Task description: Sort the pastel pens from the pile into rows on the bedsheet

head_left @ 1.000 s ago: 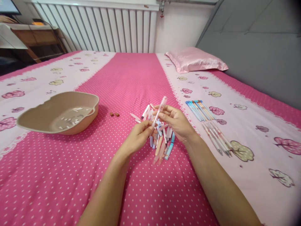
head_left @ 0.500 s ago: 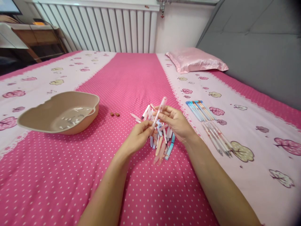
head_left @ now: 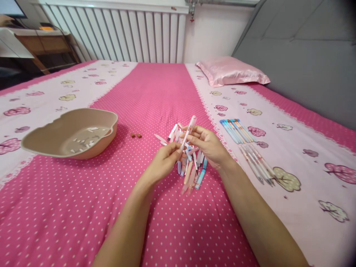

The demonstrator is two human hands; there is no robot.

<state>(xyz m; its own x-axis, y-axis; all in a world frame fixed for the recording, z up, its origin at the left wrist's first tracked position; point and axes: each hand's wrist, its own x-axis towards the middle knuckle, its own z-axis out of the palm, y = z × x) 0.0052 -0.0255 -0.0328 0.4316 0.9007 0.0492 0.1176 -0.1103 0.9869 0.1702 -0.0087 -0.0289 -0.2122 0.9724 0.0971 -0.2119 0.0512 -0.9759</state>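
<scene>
Both hands hold one pale pink pen (head_left: 190, 128) upright over a loose pile of pens (head_left: 190, 168) on the pink dotted bedspread. My left hand (head_left: 164, 161) pinches the pen's lower end with closed fingers. My right hand (head_left: 207, 144) grips its middle, fingers curled round it. The pen's upper end sticks out above my right fingers, tilted to the right.
A beige shallow tray (head_left: 50, 139) with several small white bits sits at the left. Two small brown pieces (head_left: 135, 135) lie beside it. Sorted rows of blue and orange pens (head_left: 236, 129) and pale pens (head_left: 257, 161) lie at the right. A pink pillow (head_left: 230, 70) and a grey headboard (head_left: 300, 55) are behind.
The pen's upper end has dipped slightly lower and closer to my right fingers. Both hands stay in the same place over the pile.
</scene>
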